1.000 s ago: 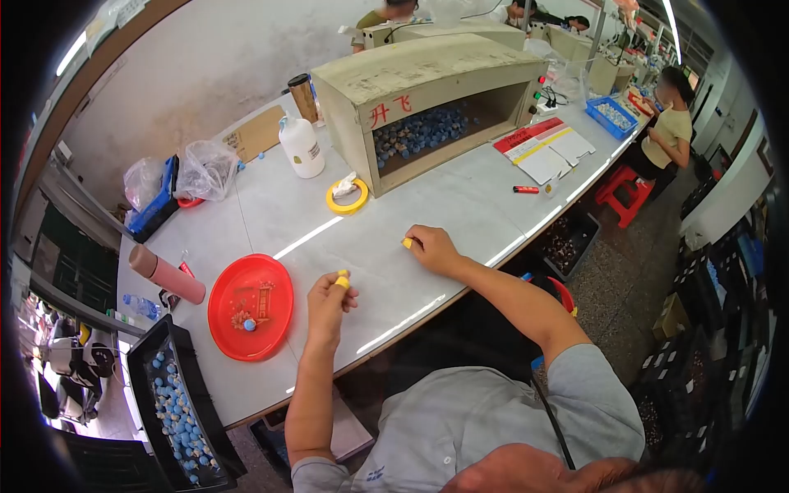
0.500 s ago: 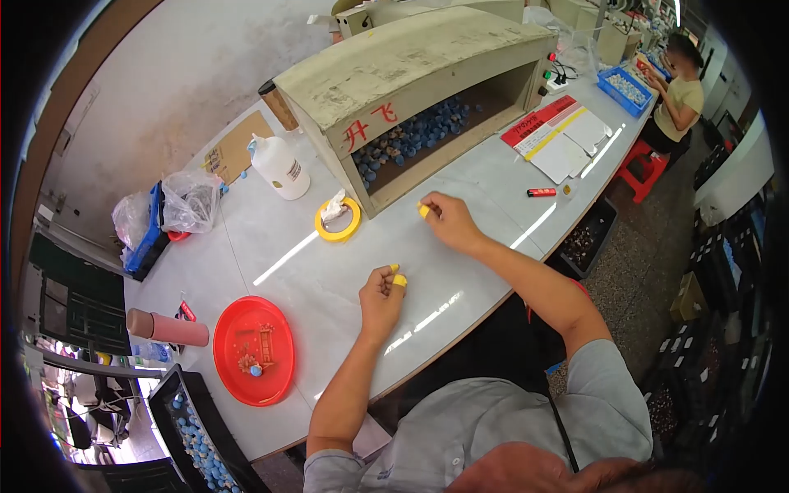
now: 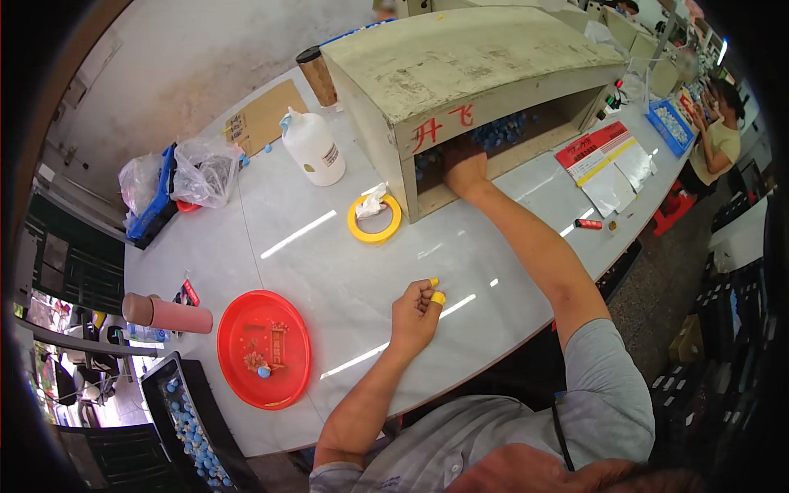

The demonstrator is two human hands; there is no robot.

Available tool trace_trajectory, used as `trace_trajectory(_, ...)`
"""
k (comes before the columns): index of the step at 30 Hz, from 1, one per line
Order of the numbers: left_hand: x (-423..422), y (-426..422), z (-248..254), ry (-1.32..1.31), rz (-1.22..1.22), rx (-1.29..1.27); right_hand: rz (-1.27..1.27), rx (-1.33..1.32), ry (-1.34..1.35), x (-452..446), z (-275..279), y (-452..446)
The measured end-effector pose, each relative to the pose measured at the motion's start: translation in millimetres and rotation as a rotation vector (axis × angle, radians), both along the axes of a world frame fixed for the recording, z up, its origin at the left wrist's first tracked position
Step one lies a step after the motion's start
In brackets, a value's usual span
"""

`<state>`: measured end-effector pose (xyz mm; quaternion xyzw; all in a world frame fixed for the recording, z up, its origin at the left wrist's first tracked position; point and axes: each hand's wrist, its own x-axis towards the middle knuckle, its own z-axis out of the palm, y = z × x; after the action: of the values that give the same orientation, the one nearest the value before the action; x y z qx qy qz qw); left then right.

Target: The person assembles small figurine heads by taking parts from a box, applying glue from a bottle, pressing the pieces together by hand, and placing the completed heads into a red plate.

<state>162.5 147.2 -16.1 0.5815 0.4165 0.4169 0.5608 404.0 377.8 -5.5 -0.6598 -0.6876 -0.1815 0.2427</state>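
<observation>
My right hand (image 3: 466,167) reaches into the opening of the beige metal box (image 3: 408,193). Its fingers are hidden in shadow beside the small blue pieces (image 3: 501,131) piled inside. Over the grey table my left hand (image 3: 417,315) is closed, its fingers curled in. Yellow tape wraps its thumb and a fingertip, and nothing shows between them. A roll of yellow tape (image 3: 374,238) with crumpled white paper on it lies between that hand and the box. The red plate (image 3: 306,361) at the left carries a single blue piece (image 3: 264,372).
A white bottle (image 3: 315,152) stands left of the box. A pink flask (image 3: 185,317) lies behind the red plate. A black bin (image 3: 156,390) of blue pieces is at lower left. Papers (image 3: 604,185) and a red lighter (image 3: 588,223) lie rightward. Another person (image 3: 717,148) sits far right.
My right hand has gone from above the table into the box opening. My left hand stays curled over the table. The camera view has shifted, moving the box rightward in the picture.
</observation>
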Motion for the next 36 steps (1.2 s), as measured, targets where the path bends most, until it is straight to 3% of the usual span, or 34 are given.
trace_trajectory(6,-5.3,3.9,7.6,-0.061,-0.006,-0.159,0.088,0.180,0.092,-0.3,17.1,-34.0)
trace_trajectory(9,-14.4,6.6,15.8,-0.126,-0.003,-0.264,0.271,0.139,0.670,-2.8,8.6,-69.6)
trace_trajectory(11,-16.0,11.1,19.2,-0.181,-0.020,-0.303,0.434,-0.039,0.886,-17.6,27.0,-129.4)
trace_trajectory(15,-7.9,1.4,43.0,-0.291,-0.087,-0.540,0.715,-0.288,0.773,-40.8,36.7,-225.5)
trace_trajectory(26,5.9,-22.7,37.4,-0.131,-0.248,-0.455,0.751,-0.088,0.483,-50.1,16.6,-292.9)
trace_trajectory(29,4.0,-22.0,35.3,-0.154,-0.250,-0.512,0.692,-0.135,0.570,-46.4,21.5,-306.4)
trace_trajectory(33,-2.5,-15.3,38.3,-0.176,-0.181,-0.604,0.576,0.055,0.669,-25.5,30.4,-319.0)
trace_trajectory(36,-6.9,-14.4,40.4,-0.134,-0.166,-0.617,0.291,0.294,0.713,17.1,16.3,-324.6)
